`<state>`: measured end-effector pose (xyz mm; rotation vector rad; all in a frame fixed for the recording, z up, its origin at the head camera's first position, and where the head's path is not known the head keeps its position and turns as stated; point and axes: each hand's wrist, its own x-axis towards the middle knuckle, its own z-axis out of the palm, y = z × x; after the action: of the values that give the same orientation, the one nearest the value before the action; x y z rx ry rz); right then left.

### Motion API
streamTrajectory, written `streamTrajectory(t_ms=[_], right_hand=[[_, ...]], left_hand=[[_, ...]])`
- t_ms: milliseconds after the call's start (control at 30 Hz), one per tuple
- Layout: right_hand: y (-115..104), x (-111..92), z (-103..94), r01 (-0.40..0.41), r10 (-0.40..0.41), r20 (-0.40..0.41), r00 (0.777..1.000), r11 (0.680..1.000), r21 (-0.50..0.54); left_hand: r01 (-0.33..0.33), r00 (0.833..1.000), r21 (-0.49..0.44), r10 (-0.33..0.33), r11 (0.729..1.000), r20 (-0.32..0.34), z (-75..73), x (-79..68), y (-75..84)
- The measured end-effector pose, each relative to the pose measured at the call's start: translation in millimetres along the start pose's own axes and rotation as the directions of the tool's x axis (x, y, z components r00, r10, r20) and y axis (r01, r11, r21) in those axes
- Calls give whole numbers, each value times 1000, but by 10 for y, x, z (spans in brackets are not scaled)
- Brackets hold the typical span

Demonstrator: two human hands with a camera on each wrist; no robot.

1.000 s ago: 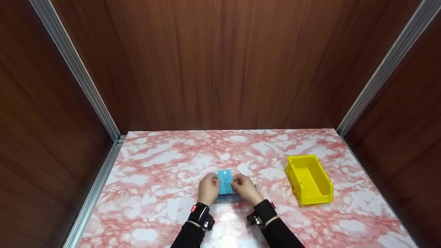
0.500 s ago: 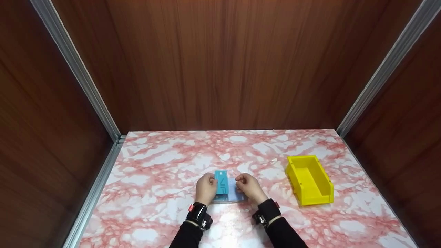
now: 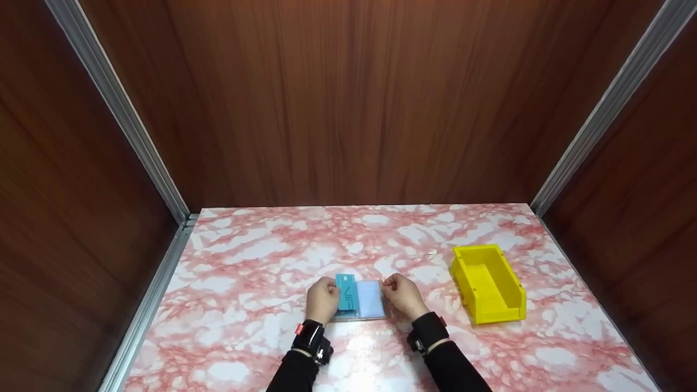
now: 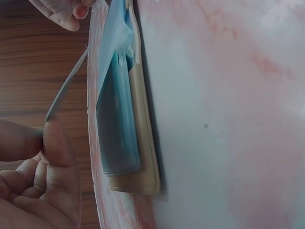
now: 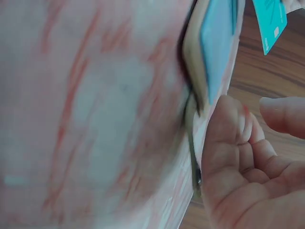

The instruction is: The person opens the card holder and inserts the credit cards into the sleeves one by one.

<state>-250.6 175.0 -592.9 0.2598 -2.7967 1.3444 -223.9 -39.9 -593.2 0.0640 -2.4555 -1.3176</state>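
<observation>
My left hand (image 3: pixel 322 299) pinches a blue card (image 3: pixel 347 291) with large dark lettering by its left edge, between thumb and forefinger. Beneath the card, a card holder (image 3: pixel 371 300) lies unfolded on the table, its right side pale blue. In the left wrist view its beige cover (image 4: pixel 147 157) shows under blue plastic sleeves (image 4: pixel 125 138); the card, seen edge-on, is raised above them. My right hand (image 3: pixel 404 295) is at the holder's right edge. In the right wrist view its thumb and forefinger stand apart with nothing between them, beside a strap (image 5: pixel 191 143) with a metal snap.
A yellow bin (image 3: pixel 512 314) stands on the right of the table. The red-and-white marbled tabletop (image 3: pixel 245 256) is bounded by brown wood-grain panels (image 3: pixel 348 109) at the back and on both sides, with metal rails (image 3: pixel 130 109) at the corners.
Both hands held the card at first; the right let go and moved right to the holder's edge. The left hand shifted the card left, uncovering the holder's pale blue right side.
</observation>
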Motion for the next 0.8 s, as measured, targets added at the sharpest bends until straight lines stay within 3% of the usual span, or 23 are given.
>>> streamTrajectory(t_ms=[100, 567, 800], right_hand=[[23, 4, -9, 25, -26, -7, 1000, 996, -91], [1, -10, 55, 21, -18, 13, 1000, 973, -229], [-16, -1, 78, -2, 6, 16, 1000, 968, -250]], left_hand=[[1, 1000, 4, -1, 1000, 7, 10, -6, -15], [106, 992, 9, -106, 994, 75, 51, -28, -57], [115, 990, 19, -116, 993, 84, 53, -43, -55]])
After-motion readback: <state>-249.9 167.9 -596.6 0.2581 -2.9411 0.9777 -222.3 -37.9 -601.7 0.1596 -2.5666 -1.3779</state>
